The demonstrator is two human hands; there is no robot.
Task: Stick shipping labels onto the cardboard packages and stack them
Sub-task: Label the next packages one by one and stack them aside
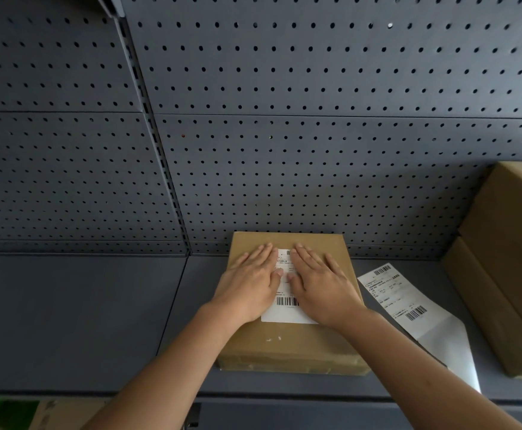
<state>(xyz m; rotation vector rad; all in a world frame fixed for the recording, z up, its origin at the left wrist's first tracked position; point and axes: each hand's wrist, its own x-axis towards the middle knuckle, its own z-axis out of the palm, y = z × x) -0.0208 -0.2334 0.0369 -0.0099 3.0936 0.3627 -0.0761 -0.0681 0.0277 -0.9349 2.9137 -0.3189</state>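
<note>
1. Two hands lay flat on one label: left hand (253, 280) and right hand (321, 283) were side by side, palms down, fingers straight and together. Neither gripped anything. Both pressed the shipping label (287, 311) from above, thumbs nearly meeting over its middle.
2. The label sat on the top face of the cardboard box (287, 346), roughly centred and running front to back. Its near edge and lower barcode showed between the wrists, and the hands covered its sides. No lifted corner was visible on the exposed part.
3. The box stood flat on the grey shelf (83, 321), its far edge near the pegboard back wall (284, 119).
4. One more printed label strip (399, 299) lay loose on the shelf just right of the box, with a blank tail toward the front. It was stuck to nothing.
5. Two other cardboard boxes (507, 243) were stacked at the far right, one on the other. No label showed on their visible faces, and their tops could not be seen.
6. Progress, as a judgement: this box's label looked placed and was in the smoothing step, so the stick was close to done. What appeared left was moving this box to the stack and using the spare label on another package. The total box count could not be told.
</note>
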